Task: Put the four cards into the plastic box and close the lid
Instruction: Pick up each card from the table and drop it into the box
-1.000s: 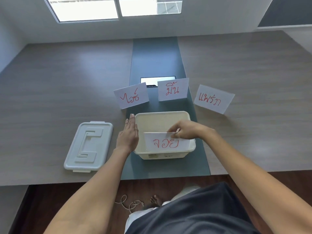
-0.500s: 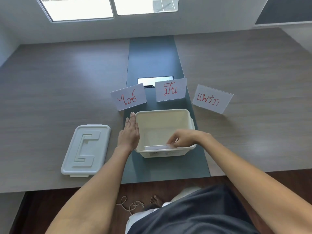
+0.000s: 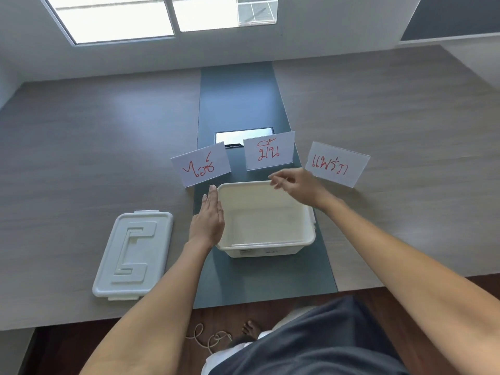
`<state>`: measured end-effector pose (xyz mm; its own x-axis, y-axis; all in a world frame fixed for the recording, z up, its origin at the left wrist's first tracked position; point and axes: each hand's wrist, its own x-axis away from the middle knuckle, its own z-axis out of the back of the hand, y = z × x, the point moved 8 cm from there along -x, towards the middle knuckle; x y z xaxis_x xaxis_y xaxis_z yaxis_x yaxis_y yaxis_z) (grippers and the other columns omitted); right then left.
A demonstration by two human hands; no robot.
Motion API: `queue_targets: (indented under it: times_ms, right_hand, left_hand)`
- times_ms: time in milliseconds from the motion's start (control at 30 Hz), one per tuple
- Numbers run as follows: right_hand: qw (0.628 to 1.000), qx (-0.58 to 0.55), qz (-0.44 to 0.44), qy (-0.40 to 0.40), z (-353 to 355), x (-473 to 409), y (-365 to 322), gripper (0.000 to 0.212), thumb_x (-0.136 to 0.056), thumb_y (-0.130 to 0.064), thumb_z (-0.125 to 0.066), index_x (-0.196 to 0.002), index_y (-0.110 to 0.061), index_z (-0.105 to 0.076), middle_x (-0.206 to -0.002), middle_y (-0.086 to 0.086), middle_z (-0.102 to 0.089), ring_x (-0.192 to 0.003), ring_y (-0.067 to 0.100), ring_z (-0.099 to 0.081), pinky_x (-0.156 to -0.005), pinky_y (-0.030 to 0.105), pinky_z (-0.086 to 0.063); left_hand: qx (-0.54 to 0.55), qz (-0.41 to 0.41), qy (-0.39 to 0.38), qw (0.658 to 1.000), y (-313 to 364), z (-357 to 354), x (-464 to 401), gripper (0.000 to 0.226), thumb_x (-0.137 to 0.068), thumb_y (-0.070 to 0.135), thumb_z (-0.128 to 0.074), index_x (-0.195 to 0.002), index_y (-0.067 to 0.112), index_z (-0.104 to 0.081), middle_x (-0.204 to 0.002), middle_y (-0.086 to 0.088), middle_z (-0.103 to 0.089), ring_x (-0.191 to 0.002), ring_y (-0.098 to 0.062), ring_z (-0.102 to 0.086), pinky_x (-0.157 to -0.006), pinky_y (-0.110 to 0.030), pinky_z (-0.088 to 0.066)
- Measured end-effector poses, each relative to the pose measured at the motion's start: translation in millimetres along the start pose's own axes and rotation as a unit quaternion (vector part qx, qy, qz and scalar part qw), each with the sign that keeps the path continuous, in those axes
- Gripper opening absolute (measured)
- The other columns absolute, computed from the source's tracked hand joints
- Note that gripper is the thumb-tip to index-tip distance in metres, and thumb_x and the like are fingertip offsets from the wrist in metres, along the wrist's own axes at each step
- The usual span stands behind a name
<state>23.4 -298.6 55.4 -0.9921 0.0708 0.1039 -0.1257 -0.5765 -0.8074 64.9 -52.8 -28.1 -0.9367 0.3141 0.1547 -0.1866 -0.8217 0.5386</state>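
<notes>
Steadying the open cream plastic box (image 3: 297, 243) from its left side, the left hand (image 3: 207, 221) lies flat with fingers straight and together, pressed against the box wall and gripping nothing, judged a brace so the box cannot slide on the grey centre strip of the wood-grain surface (image 3: 108, 158)
Right hand (image 3: 296, 182): over the box's far right corner, fingers loosely spread and empty, pointing toward the middle white card with red handwriting (image 3: 269, 150), judged the next pick
Left white card with red handwriting (image 3: 200, 164) and right white card with red handwriting (image 3: 336, 164): propped tilted beyond the box, facing the person, each apart from its neighbour
Box interior: a pale sheet seems to lie on the floor; whether it is the fourth card cannot be told
Pale grey rectangular lid with raised pattern (image 3: 132, 255): flat on the surface left of the box, within the left hand's reach for closing
</notes>
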Motion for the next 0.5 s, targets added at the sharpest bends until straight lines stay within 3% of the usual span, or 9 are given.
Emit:
queue_targets:
  times_ms: [100,233,333,500]
  right_hand:
    - [0.998,-0.004,-0.001,0.069,22.7,-14.3,7.7,0.035,-0.099,-0.026,-0.058,-0.128,-0.009,-0.066,-0.131,0.005,-0.066,-0.12,0.019,-0.063,-0.097,0.025,-0.05]
    - [0.986,0.139,0.03,0.083,36.3,-35.2,29.1,0.043,-0.102,-0.03,-0.049,-0.142,-0.015,-0.053,-0.151,0.0,-0.046,-0.143,0.016,-0.04,-0.118,0.037,-0.03]
    - [0.966,0.244,0.002,0.087,47.6,-48.6,62.7,0.048,-0.103,-0.031,-0.043,-0.147,-0.013,-0.046,-0.159,0.004,-0.034,-0.149,0.022,-0.027,-0.121,0.044,-0.022]
    - [0.923,0.371,-0.084,0.064,74.3,-57.8,121.1,0.057,-0.104,-0.033,-0.036,-0.156,-0.014,-0.027,-0.167,0.007,-0.008,-0.154,0.025,-0.006,-0.122,0.041,-0.008]
  left_hand:
    - [0.005,-0.004,-0.001,1.0,1.4,-1.0,-2.1,0.055,-0.105,0.037,-0.012,-0.158,0.03,-0.001,-0.165,0.02,0.0,-0.152,-0.006,-0.005,-0.115,-0.046,-0.03]
    - [-0.005,-0.018,0.01,1.0,2.9,-0.3,-4.8,0.055,-0.105,0.037,-0.011,-0.158,0.029,-0.002,-0.165,0.018,0.001,-0.151,-0.003,-0.004,-0.116,-0.041,-0.032]
    - [-0.011,-0.034,0.02,0.999,4.1,1.0,-4.3,0.055,-0.105,0.039,-0.012,-0.158,0.031,-0.002,-0.164,0.02,0.004,-0.15,0.001,-0.003,-0.11,-0.038,-0.039]
    - [-0.022,-0.058,0.032,0.998,6.2,1.7,-4.0,0.054,-0.105,0.039,-0.013,-0.158,0.035,-0.002,-0.163,0.023,0.006,-0.15,0.0,-0.012,-0.096,-0.037,-0.047]
